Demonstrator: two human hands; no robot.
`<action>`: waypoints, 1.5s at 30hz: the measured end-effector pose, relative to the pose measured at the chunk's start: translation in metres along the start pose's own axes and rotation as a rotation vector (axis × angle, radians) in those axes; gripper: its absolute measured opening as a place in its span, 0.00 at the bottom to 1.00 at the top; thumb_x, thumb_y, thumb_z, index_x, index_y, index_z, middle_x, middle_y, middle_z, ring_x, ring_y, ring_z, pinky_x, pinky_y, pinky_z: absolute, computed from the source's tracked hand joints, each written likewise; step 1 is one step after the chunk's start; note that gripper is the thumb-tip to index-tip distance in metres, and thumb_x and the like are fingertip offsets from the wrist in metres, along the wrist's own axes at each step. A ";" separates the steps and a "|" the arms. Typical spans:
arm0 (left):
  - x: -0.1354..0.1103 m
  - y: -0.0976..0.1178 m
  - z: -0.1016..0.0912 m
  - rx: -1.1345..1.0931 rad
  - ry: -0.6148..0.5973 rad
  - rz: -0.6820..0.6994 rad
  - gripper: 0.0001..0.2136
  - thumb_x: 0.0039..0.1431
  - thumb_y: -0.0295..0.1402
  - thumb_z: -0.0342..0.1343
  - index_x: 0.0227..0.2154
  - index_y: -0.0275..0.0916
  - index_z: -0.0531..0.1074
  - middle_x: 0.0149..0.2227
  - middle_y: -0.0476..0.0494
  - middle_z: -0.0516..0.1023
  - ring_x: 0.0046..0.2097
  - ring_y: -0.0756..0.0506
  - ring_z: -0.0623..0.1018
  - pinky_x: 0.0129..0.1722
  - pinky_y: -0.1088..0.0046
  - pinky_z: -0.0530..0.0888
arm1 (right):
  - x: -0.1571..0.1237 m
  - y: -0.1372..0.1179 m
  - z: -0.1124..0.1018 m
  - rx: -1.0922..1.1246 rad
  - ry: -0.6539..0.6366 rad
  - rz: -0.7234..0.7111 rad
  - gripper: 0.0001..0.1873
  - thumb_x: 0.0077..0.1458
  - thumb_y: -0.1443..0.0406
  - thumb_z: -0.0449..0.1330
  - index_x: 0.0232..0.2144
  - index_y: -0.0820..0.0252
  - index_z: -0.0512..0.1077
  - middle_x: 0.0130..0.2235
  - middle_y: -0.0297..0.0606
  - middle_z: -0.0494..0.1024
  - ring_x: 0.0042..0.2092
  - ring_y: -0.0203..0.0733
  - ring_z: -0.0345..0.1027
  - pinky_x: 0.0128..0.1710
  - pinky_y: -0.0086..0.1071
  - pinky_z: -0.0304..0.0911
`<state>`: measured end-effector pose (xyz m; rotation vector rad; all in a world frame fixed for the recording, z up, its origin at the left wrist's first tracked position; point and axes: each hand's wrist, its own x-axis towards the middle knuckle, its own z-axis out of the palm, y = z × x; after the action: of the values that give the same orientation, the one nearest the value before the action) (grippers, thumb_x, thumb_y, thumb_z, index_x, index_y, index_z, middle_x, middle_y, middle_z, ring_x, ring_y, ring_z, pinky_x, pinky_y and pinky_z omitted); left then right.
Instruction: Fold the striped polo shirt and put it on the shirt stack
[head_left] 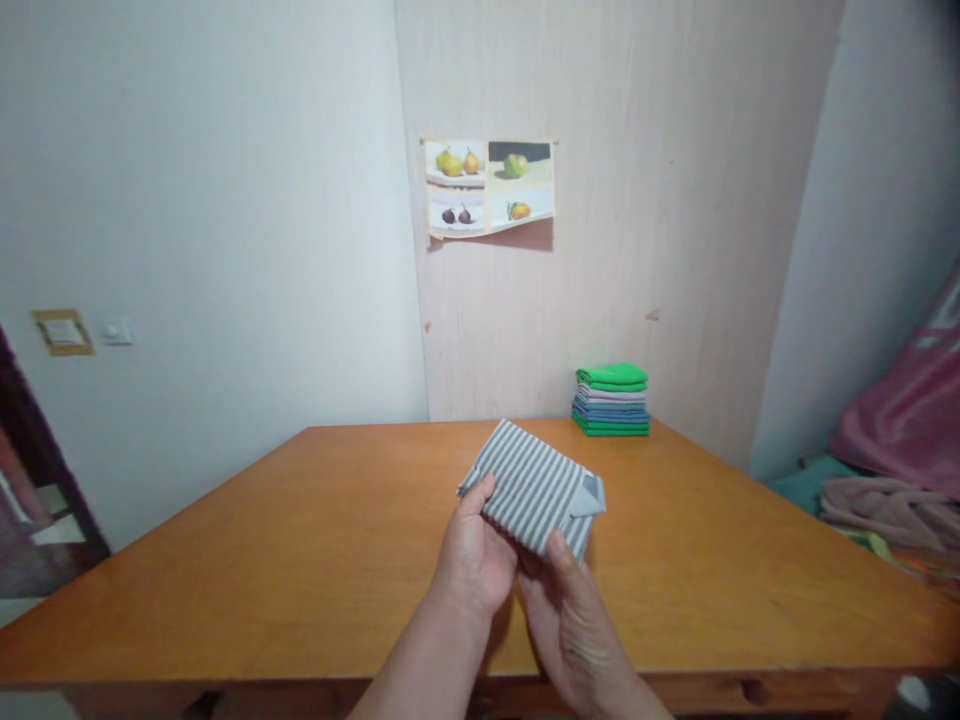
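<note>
A folded cloth with grey and white stripes is held above the near half of the table, tilted. One of its corners, at the right, shows a plain grey-blue patch. My left hand grips its lower left edge, thumb on top and fingers hidden beneath. At the lower right edge my right hand holds it the same way, its thumb pressed on the stripes. Both hands are close together under the cloth.
A neat stack of folded cloths, green, blue and pale, stands at the table's far right corner. The wooden table reaches the back wall, where fruit pictures hang. Heaped fabrics lie beyond its right edge.
</note>
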<state>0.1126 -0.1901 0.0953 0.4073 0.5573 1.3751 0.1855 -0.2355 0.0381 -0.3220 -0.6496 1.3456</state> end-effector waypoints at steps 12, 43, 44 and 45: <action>-0.001 0.002 -0.027 0.125 -0.163 -0.226 0.28 0.59 0.58 0.54 0.44 0.34 0.74 0.36 0.36 0.81 0.33 0.42 0.81 0.32 0.67 0.77 | 0.012 -0.049 -0.036 0.012 0.211 0.071 0.19 0.59 0.56 0.62 0.52 0.47 0.73 0.49 0.31 0.80 0.45 0.41 0.74 0.46 0.38 0.73; 0.033 -0.023 -0.004 0.192 0.105 -0.195 0.10 0.62 0.33 0.58 0.44 0.33 0.74 0.38 0.37 0.82 0.35 0.43 0.83 0.41 0.62 0.81 | 0.016 -0.056 -0.044 0.056 0.255 0.200 0.25 0.56 0.65 0.66 0.56 0.59 0.68 0.53 0.46 0.79 0.50 0.49 0.76 0.51 0.47 0.71; 0.038 -0.024 -0.003 0.195 0.114 -0.176 0.09 0.62 0.32 0.59 0.42 0.33 0.74 0.37 0.38 0.82 0.34 0.44 0.83 0.41 0.64 0.81 | 0.018 -0.059 -0.044 0.063 0.260 0.198 0.25 0.57 0.66 0.66 0.56 0.60 0.68 0.53 0.46 0.79 0.50 0.49 0.76 0.51 0.47 0.72; 0.044 -0.024 -0.002 0.200 0.115 -0.159 0.07 0.61 0.30 0.59 0.41 0.33 0.74 0.36 0.39 0.82 0.34 0.45 0.82 0.40 0.67 0.80 | 0.020 -0.061 -0.044 0.069 0.269 0.198 0.24 0.57 0.66 0.65 0.55 0.60 0.68 0.53 0.47 0.79 0.49 0.49 0.76 0.50 0.46 0.72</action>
<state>0.1348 -0.1507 0.0738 0.4369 0.8092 1.1998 0.2626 -0.2232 0.0433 -0.5121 -0.3522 1.4769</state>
